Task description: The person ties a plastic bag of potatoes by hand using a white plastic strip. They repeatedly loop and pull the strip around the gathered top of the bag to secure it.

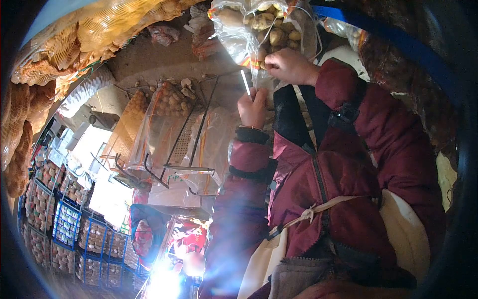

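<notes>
From the head camera we see our own two arms in a maroon jacket reaching forward, with a pale apron tied at the waist.

The right hand is clenched in a pinch grip on the lower edge of a clear bag. The bag hangs in front of us, up off the floor, and is full of potatoes. A red and yellow band runs along the bag's edge just left of that hand. If it carries print, it is too small for us to read.

The left hand sits just below the right, the two close but apart. Its grip is closed round a thin white strip, which sticks up from the fist towards the bag's edge. We cannot tell whether the strip's tip touches the plastic.

To the left stands a wire rack with another clear bag, the rack bag, propped on it and partly filled with potatoes. Yellow mesh sacks are piled along the upper left. At the lower left, blue crates hold more bagged produce; pale patches show there, blurred beyond reading.

Strong glare washes out the bottom middle of the view.
</notes>
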The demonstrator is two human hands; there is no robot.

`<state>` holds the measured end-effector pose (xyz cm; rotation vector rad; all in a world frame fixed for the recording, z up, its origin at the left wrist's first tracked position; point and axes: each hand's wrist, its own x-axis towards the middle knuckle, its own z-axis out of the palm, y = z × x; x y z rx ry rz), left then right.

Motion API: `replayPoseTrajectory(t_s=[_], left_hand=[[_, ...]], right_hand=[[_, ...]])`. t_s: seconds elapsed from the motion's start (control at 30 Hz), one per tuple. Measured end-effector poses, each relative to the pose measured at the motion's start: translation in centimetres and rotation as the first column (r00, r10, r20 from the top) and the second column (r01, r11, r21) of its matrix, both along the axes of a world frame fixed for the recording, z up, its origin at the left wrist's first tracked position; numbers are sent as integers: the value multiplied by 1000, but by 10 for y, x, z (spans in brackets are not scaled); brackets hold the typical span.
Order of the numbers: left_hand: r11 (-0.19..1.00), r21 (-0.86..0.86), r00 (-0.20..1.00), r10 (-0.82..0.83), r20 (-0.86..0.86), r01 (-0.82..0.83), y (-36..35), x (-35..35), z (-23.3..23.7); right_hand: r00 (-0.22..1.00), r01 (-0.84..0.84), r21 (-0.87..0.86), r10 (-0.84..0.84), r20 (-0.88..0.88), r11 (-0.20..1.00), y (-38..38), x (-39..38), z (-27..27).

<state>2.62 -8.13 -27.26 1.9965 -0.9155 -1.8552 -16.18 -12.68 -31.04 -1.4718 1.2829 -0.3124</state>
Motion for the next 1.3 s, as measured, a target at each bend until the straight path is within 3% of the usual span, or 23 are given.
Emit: replayPoseTrajectory(t_s=[0.1, 0.5, 0.6, 0.8, 0.9, 1.0, 1.07, 1.1, 1.2, 1.27, 1.3], left_hand=[[1000, 18, 999, 25, -25, -25, 0, 0, -1], [999, -4, 998, 49, -48, -49, -3, -3, 1], [999, -10, 998, 39, -56, -39, -2, -2, 0], [1000, 0, 999, 16, -45, -16, -4, -4, 3], [1000, -3, 1000, 9, -28, -9, -6, -5, 7], [1000, 8, 999, 16, -38, -15, -6, -6, 9], [1000, 16, 999, 20, -50, -20, -7, -7, 12], [998, 43, 998, 44, -53, -42, -9, -9, 14], [997, 44, 995, 63, -71, -60, -8, -9, 12], [998, 19, 995, 57, -84, -56, -4, -7, 9], [999, 15, 998, 30, -58, -29, -5, -7, 9]], right_hand=[[998, 56, -22, -56, 7, 998, 0, 3, 7], [999, -41, -29, 40, -31, 999, 2, 15, 7], [998, 36, -29, -38, -52, 999, 3, 19, 8], [997, -42, 31, 44, -71, 999, 1, 19, 10], [997, 75, 22, -75, -5, 997, 5, 26, 3], [997, -58, 52, 61, -54, 997, 6, 25, 9], [994, 110, 35, -110, 12, 993, 7, 27, 2], [994, 109, 34, -110, 13, 993, 6, 28, 6], [999, -33, 4, 33, 0, 999, 4, 26, 15], [972, 211, 9, -211, 103, 977, 1, 29, 16], [972, 212, 7, -211, 103, 977, 0, 29, 16]])
